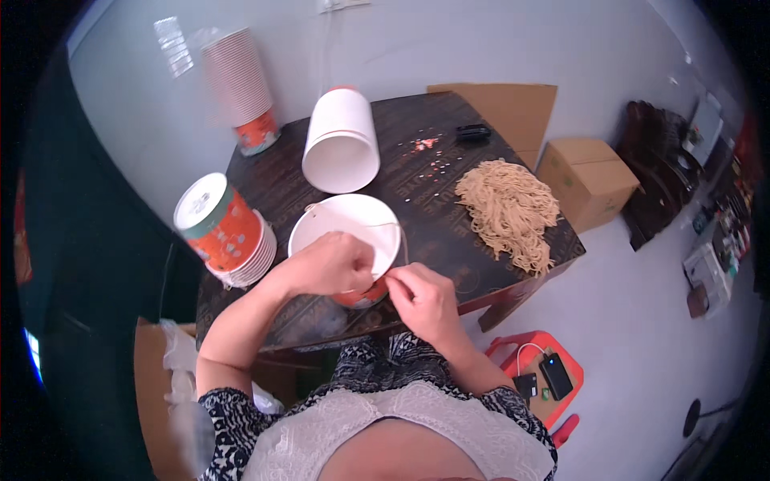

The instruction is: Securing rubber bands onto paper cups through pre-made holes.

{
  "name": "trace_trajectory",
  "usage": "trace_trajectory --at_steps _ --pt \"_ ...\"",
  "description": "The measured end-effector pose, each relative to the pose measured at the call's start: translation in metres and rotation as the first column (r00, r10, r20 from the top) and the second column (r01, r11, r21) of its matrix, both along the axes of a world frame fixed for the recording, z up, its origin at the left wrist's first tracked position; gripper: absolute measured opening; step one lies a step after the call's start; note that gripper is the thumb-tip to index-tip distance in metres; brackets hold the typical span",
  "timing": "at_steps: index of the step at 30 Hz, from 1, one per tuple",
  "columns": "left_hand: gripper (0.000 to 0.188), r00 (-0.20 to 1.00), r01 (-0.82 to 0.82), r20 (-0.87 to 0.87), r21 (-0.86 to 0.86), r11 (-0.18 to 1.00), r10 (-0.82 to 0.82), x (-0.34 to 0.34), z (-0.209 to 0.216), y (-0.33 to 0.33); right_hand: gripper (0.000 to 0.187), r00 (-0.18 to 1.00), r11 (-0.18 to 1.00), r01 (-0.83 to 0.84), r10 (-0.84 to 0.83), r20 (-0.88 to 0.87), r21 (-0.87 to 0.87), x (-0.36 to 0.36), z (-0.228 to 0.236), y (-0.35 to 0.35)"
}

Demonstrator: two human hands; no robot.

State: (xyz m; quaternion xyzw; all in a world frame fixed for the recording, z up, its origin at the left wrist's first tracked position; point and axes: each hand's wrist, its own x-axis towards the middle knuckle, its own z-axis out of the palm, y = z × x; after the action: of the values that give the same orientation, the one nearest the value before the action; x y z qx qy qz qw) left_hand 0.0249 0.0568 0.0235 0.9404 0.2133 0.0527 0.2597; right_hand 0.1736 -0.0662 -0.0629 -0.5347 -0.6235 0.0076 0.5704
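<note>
An open white paper bucket (325, 224) with an orange printed outside stands at the table's near edge in front of me. A thin tan cord (404, 240) crosses its mouth and loops down past the right rim. My left hand (329, 264) is closed over the near part of the bucket's mouth; what its fingers hold is hidden. Just right of it, my right hand (425, 301) pinches the cord by the near right rim, its fingertips close to the left hand's. A loose heap of tan cords (509, 210) lies on the table to the right.
Beyond the bucket lie nested white buckets (341, 128) on their side. Upside-down orange buckets (220, 228) stack at left, and a tall stack (241, 84) leans by the wall. A black object (473, 132) and orange-white scraps (425, 145) lie farther back. A red stool (545, 381) holds a power bank.
</note>
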Motion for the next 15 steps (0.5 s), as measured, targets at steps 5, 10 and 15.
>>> trace_trajectory --at_steps 5,10,15 --pt "0.006 0.971 0.057 0.224 0.136 0.989 -0.086 -0.001 -0.005 0.002 0.005 0.999 0.999 -0.033 0.033 -0.017 -0.011 0.001 0.003 0.002" --pt "0.007 0.976 -0.019 0.198 -0.319 0.948 0.087 -0.007 -0.001 0.003 0.005 0.998 0.998 -0.057 0.057 -0.02 -0.04 0.0 0.001 0.005" --pt "0.014 0.991 -0.043 0.094 -0.42 0.907 0.091 -0.012 0.0 0.001 0.005 0.997 0.996 -0.078 0.077 -0.032 -0.045 -0.001 0.001 0.005"
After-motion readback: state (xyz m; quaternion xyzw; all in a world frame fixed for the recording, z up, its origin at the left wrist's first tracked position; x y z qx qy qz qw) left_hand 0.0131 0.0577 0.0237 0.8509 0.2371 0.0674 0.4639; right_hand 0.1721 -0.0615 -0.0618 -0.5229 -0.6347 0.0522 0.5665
